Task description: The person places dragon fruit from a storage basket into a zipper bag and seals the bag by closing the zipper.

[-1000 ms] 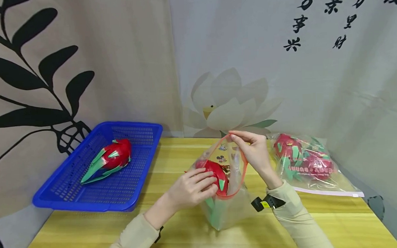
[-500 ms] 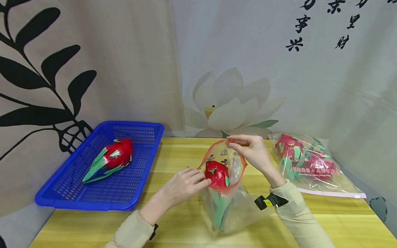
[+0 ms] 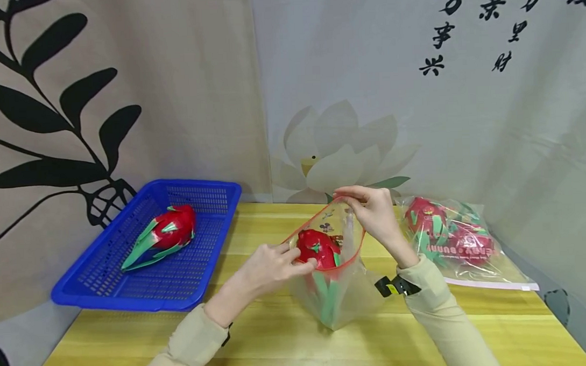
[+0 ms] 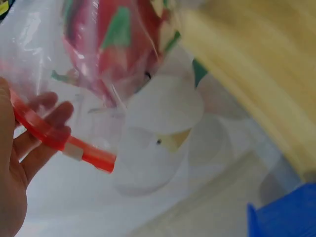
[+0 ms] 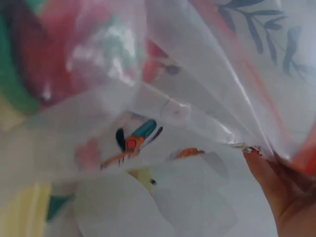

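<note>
At my far left sits the blue basket (image 3: 211,207) on the wooden table (image 3: 269,340), with one dragon fruit in the basket (image 3: 171,230) lying on its side, red body toward the back, green tips pointing toward me.

Next comes my left hand (image 3: 271,267), reaching in from the lower left. Its fingers are curled and pinch the near-left stretch of the red zip rim (image 3: 320,268) of the clear bag (image 3: 345,294); in the left wrist view the red strip (image 4: 59,140) crosses my fingertips (image 4: 49,106), which show through the plastic behind it.

The bag stands upright on the table right in front of me, between my two hands, its mouth held wide. The dragon fruit in the bag (image 3: 317,247) sits just inside the mouth, its red top level with the rim and just beside my left fingertips, its green leaves hanging down through the clear plastic below.

My right hand (image 3: 374,215) is above and behind the fruit, pinching the far side of the rim with thumb and fingers. The right wrist view shows only crumpled plastic and cartoon print close up, with my fingers (image 5: 284,192) at the corner.

At the far right, well apart from my hands, a filled bag (image 3: 450,242) of dragon fruits lies flat on the table.
</note>
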The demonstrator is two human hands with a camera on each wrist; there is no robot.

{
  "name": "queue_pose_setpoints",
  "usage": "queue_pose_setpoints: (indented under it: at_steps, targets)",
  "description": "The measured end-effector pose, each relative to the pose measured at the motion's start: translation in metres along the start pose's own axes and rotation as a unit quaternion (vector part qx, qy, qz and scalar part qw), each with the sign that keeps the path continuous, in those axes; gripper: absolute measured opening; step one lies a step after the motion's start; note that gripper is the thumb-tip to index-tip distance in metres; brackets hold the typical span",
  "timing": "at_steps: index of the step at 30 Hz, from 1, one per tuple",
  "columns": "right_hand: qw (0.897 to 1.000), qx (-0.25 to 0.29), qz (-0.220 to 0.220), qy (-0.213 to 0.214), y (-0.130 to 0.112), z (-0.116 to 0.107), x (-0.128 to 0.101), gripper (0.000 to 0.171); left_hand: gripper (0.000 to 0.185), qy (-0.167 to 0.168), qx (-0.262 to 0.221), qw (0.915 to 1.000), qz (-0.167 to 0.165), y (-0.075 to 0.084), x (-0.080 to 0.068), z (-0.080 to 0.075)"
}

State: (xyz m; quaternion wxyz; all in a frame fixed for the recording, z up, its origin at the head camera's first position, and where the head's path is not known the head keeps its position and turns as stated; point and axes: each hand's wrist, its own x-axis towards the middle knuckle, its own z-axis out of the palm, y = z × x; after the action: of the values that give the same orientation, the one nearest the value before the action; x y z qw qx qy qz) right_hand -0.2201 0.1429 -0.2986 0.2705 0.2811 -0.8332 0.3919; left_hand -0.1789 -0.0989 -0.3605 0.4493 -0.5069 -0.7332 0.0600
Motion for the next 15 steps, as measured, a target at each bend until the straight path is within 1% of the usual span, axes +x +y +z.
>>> queue_pose_setpoints:
  at_steps: [2,4,6,8,9,10,12,15]
  targets:
    - [0.999,-0.030,-0.027,0.026,-0.003,-0.003,0.005,0.015,0.018,0.017,0.043,0.9989,-0.005,-0.006,0.004,-0.003]
    - [0.997,-0.048,-0.044,0.047,-0.006,-0.007,0.010,0.015,0.020,0.038,0.079,0.9960,-0.017,-0.013,0.009,-0.007]
    - [0.994,-0.065,-0.059,0.062,-0.009,-0.009,0.013,0.015,0.022,0.054,0.097,0.9934,-0.028,-0.018,0.014,-0.010]
    - [0.991,-0.081,-0.074,0.074,-0.011,-0.011,0.014,0.014,0.019,0.057,0.102,0.9925,-0.035,-0.021,0.016,-0.015]
    - [0.990,-0.088,-0.080,0.078,-0.011,-0.011,0.015,0.014,0.018,0.054,0.100,0.9928,-0.038,-0.022,0.016,-0.016]
    - [0.989,-0.093,-0.086,0.081,-0.011,-0.010,0.014,0.013,0.016,0.043,0.095,0.9937,-0.040,-0.022,0.015,-0.018]
    - [0.987,-0.101,-0.097,0.083,-0.011,-0.007,0.014,0.011,0.012,0.014,0.083,0.9956,-0.040,-0.021,0.012,-0.019]
    - [0.986,-0.100,-0.109,0.078,-0.009,-0.003,0.012,0.010,0.004,-0.030,0.052,0.9976,-0.035,-0.018,0.003,-0.017]
